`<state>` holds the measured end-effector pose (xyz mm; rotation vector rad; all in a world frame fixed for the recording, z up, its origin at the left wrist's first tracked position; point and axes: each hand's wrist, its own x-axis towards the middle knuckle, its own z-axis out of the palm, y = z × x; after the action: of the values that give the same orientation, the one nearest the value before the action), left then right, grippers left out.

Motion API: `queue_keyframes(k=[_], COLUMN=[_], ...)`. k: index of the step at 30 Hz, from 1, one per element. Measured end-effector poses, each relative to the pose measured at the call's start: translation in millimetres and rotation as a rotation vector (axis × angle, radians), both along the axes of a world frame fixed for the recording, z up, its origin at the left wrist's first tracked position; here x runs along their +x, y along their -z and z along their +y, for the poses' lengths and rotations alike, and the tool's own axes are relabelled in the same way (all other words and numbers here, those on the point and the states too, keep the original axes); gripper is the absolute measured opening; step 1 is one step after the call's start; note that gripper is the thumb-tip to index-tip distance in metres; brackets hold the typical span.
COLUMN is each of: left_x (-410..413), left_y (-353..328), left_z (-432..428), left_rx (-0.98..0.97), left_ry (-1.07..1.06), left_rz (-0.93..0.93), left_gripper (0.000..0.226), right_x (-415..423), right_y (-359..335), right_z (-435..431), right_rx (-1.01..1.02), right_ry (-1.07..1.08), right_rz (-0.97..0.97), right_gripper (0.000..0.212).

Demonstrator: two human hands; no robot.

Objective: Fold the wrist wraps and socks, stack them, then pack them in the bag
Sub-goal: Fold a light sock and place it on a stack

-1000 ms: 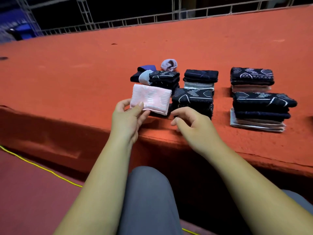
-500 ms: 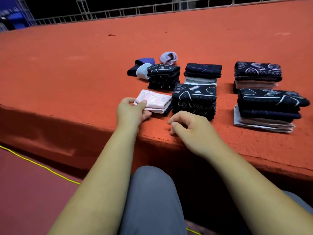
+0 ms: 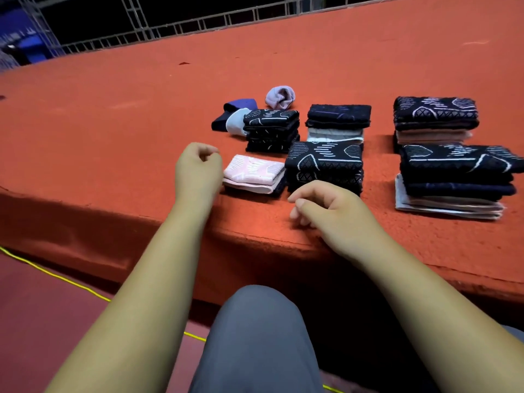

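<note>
A folded pink sock [image 3: 253, 173] lies flat near the front edge of the orange platform [image 3: 113, 114]. My left hand [image 3: 198, 173] hovers just left of it, fingers loosely curled, holding nothing. My right hand [image 3: 329, 207] rests near the edge in front of a black patterned stack [image 3: 324, 165], fingers relaxed and empty. More folded stacks stand behind and to the right: a black one [image 3: 272, 130], a black-on-white one [image 3: 337, 120], and two taller ones [image 3: 435, 117] [image 3: 456, 180]. No bag is in view.
Loose rolled pieces lie at the back left of the stacks: a navy one [image 3: 236, 109], a pale blue one [image 3: 236, 124] and a lilac one [image 3: 280, 96]. A metal railing [image 3: 198, 24] runs behind the platform. My grey-trousered knee [image 3: 255, 336] is below, with a yellow cable [image 3: 56, 276] on the floor.
My left hand laid the pink sock down flat beside the black stack, let go and drew back to the left. My right hand stayed near the platform edge.
</note>
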<state>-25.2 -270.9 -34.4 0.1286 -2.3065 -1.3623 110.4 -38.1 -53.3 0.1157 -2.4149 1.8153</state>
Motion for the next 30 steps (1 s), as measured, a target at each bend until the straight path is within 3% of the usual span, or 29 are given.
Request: queue_keyframes(k=[7, 14, 20, 27, 30], left_x=[-71, -136, -168, -186, -194], left_y=[-12, -11, -14, -12, -6], left_z=[4, 21, 26, 33, 26], left_rx=[-0.168, -0.388, -0.166, -0.488, -0.472], left_ry=[0.167, 0.161, 0.228, 0.122, 0.070], left_rz=[-0.042, -0.144, -0.254, -0.187, -0.216], left_gripper=[0.024, 0.032, 0.046, 0.022, 0.011], right_x=[-7, -6, -6, -7, -8], right_y=[-1, -2, -3, 0, 1], right_z=[1, 0, 2, 2, 2], right_rx=[-0.045, 0.021, 0.023, 0.012, -0.008], right_ry=[0.023, 0.024, 0.020, 0.024, 0.028], right_rz=[-0.035, -0.040, -0.050, -0.046, -0.046], right_gripper=[0.019, 0.020, 0.020, 0.020, 0.020])
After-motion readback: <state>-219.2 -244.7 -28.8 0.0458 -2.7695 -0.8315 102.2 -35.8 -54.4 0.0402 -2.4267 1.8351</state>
